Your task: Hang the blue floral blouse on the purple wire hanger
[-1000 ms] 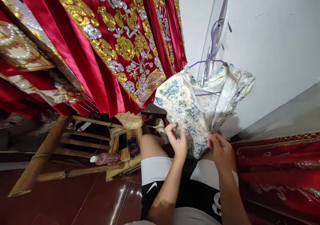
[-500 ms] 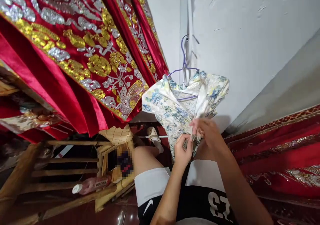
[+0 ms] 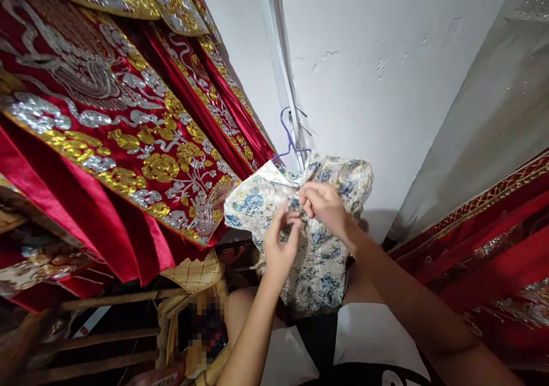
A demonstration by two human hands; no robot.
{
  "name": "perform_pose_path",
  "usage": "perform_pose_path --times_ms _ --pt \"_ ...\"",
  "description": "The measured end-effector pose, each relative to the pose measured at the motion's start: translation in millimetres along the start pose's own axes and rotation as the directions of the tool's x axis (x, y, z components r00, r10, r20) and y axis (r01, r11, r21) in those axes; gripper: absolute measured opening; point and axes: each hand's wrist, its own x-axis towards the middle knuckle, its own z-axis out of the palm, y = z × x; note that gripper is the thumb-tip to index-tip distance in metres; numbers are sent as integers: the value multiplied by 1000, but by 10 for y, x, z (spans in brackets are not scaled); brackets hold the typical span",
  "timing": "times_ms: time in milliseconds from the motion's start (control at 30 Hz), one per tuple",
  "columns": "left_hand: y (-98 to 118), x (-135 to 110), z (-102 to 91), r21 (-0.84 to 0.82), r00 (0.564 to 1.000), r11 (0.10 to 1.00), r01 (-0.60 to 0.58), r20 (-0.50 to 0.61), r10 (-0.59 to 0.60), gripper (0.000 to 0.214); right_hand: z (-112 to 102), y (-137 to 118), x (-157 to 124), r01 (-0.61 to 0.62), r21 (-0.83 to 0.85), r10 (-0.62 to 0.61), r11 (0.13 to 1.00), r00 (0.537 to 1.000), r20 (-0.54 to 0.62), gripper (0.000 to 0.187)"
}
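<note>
A short-sleeved floral blouse (image 3: 323,277), white with blue flowers and touches of yellow, hangs from a purple hanger (image 3: 288,131) on a hook against the wall. Closed in a pinch, my right hand (image 3: 325,203) grips the blouse's front edge just under the neckline. Beside it and a little lower, my left hand (image 3: 281,240) is over the front of the blouse. Its thumb and fingers are curved and apart, with nothing visible between them. The fingertips partly cover the middle of the front, so small details there are hidden.
Red cloth (image 3: 171,117) with gold and silver sequins hangs on the left. More red decorated fabric (image 3: 484,271) is at the right. A white strip (image 3: 278,48) runs up the wall behind the hanger. Wooden furniture (image 3: 115,300) stands at lower left.
Both hands have moved up the blouse, from near its lower part to just below the neckline. The front edges now lie closer together and the lower part hangs down. The view has shifted.
</note>
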Motion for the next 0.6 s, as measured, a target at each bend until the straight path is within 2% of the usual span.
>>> perform_pose_path --times_ms 33,67,133,233,300,367,433,500,533,567,600 --pt "129 178 -72 39 998 998 -47 -50 49 46 21 13 -11 15 -25 -14 1000 1000 19 23" --pt "252 341 -131 92 994 991 -93 -54 99 40 36 19 -2 33 -46 -31 998 999 30 24" --pt "458 601 -207 221 978 953 -207 44 202 21 44 35 66 75 -75 -72 994 996 44 25" --pt "661 809 -238 364 932 859 -361 120 341 18 1 152 204 115 -78 -113 990 993 20 28" --pt "728 869 -269 404 903 817 -411 57 427 18 -53 313 223 83 -84 -87 993 995 -44 30" --pt "718 901 -365 386 882 840 -381 -120 455 17 -107 519 112 24 -100 -35 995 993 -109 31" --pt "606 894 -527 272 850 919 -286 -370 375 18 -126 740 -139 -23 -97 10 995 991 -133 34" --pt "396 802 -698 21 814 984 -176 -560 157 21 -81 957 -481 -45 -47 38 998 989 -142 37" --pt "265 712 -761 -150 809 982 -112 -587 2 23 -33 1056 -658 -54 -25 49 998 987 -155 40" --pt "128 592 -796 -343 806 938 -38 -565 -174 22 27 1145 -824 -62 17 64 998 980 -186 42" --pt "-9 447 -798 -516 788 856 40 -511 -344 21 93 1218 -966 -73 129 103 989 965 -240 41"
